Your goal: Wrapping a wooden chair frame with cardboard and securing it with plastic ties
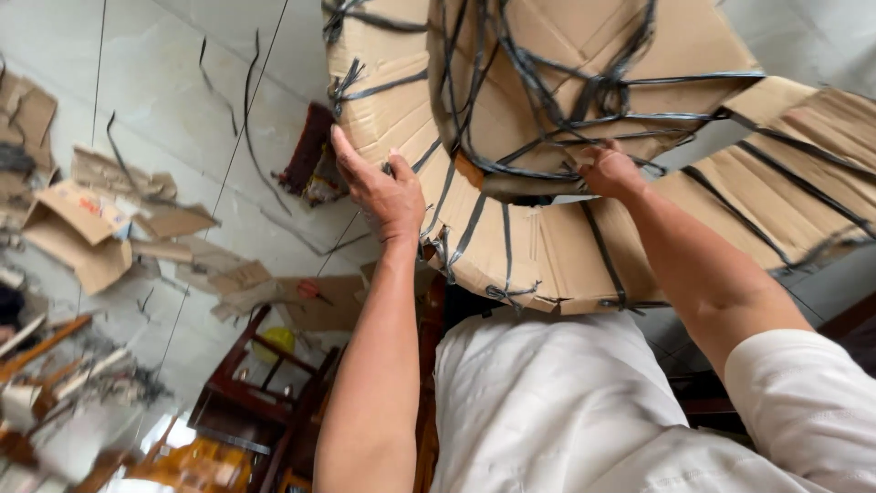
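- Both hands on the strapped cardboard bundle [566, 137], which fills the view from 12 to 3 o'clock, raised in front of the person's white shirt [547, 402].
- Left hand [383, 187]: grip released, palm flat and fingers spread against the bundle's edge at about 10 o'clock of the load; it reads as bracing, to keep the curved stack from swinging.
- Right hand [610, 172]: grip clenched, fingers hooked into the black plastic strapping [584, 100] near the bundle's middle; the straps appear to serve as the handle.
- Cardboard is bent into an arc under the crossed straps, with corrugated edges showing at 5 o'clock.
- Tiled floor [182, 100] at 9 to 11 o'clock: loose cardboard scraps [82, 228] and cut strap ends.
- Dark wooden chair [265, 365] at 7 o'clock, well apart from both hands.
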